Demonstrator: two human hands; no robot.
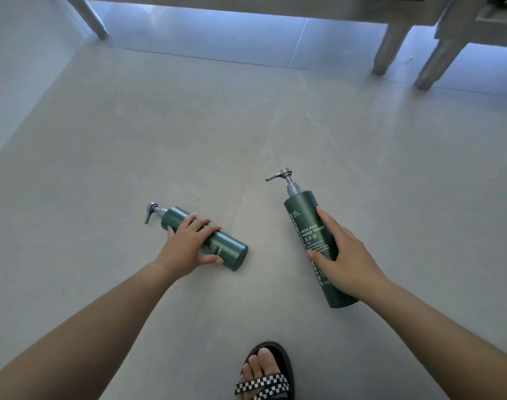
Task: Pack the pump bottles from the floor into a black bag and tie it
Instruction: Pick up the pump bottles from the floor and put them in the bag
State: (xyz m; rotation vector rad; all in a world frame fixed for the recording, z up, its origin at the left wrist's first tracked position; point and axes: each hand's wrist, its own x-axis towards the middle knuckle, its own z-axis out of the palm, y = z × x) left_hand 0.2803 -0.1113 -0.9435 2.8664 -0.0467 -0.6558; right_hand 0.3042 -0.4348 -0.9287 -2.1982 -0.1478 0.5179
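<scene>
On the pale floor (246, 125), your left hand (189, 243) grips one dark green cylindrical pump bottle (232, 252), your right hand (347, 255) the other bottle (301, 212); pickup step, so probably lift both next.

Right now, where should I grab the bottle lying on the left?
Take the left bottle round the middle of its green body, coming down from above, as the left hand does. It lies on its side on the floor, so the round body faces up; the thin pump would probably give a poorer grip.
</scene>
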